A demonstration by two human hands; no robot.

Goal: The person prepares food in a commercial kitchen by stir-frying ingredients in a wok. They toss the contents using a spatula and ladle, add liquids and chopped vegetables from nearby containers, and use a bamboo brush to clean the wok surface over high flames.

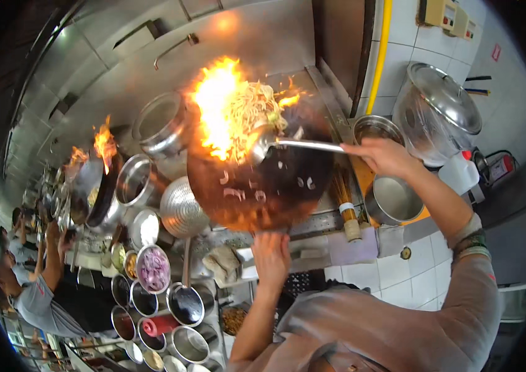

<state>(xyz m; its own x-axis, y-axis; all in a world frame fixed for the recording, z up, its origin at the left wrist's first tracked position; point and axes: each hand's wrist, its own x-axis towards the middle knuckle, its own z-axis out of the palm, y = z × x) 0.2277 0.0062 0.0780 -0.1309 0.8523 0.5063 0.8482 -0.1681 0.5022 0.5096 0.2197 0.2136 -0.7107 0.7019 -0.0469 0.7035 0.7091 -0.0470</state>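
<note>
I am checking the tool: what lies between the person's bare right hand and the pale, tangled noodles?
The head view shows a long silver metal ladle there, held in the right hand, its bowl at the noodles.

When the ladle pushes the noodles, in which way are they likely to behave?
The noodles are probably floppy, since their thin strands curve and overlap. They may drag as one tangled clump, being heaped together. Some could scatter: pale bits show apart from the heap, against the dark wok.

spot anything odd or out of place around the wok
The red bottle lies on its side among upright metal containers at lower left. Tall flames beside the noodles look startling too.
</note>
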